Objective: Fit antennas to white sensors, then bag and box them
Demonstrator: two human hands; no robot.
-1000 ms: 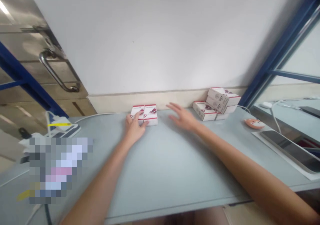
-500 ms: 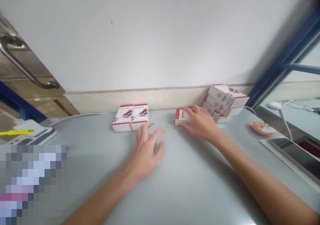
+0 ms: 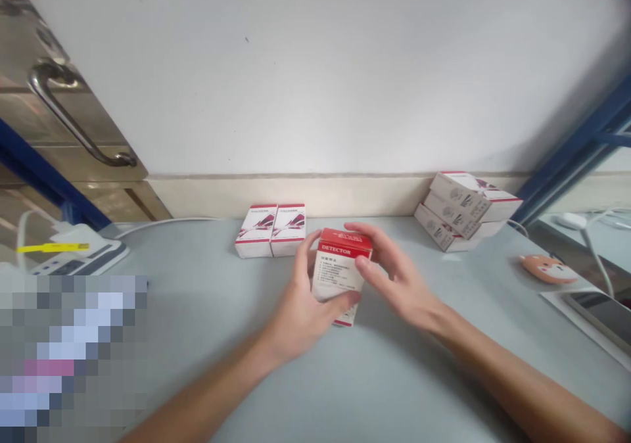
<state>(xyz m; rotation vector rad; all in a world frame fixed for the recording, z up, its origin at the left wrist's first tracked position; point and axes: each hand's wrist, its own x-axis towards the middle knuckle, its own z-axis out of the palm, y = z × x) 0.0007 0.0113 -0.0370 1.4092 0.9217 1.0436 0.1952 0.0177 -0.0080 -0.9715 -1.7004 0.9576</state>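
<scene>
Both my hands hold a white and red boxed detector (image 3: pixel 338 269) above the table, its printed side facing me and its red top reading DETECTOR. My left hand (image 3: pixel 303 315) grips its lower left side, and my right hand (image 3: pixel 392 279) holds its right side with spread fingers. Behind them, two white and red boxes (image 3: pixel 270 231) stand side by side against the wall. A loose stack of similar boxes (image 3: pixel 463 211) lies further right, tilted on one another.
The pale grey table (image 3: pixel 197 285) meets a cream skirting (image 3: pixel 335 196) and white wall. On the left are a metal door handle (image 3: pixel 73 114) and a white device with a yellow strip (image 3: pixel 73 252). A fox-shaped mouse (image 3: pixel 548 269) and a tablet (image 3: pixel 601 318) lie right; a blurred patch hides the lower left.
The small box under my right hand earlier is now lifted and held in both hands near the middle. My left hand has moved onto it, and the view has shifted left.
</scene>
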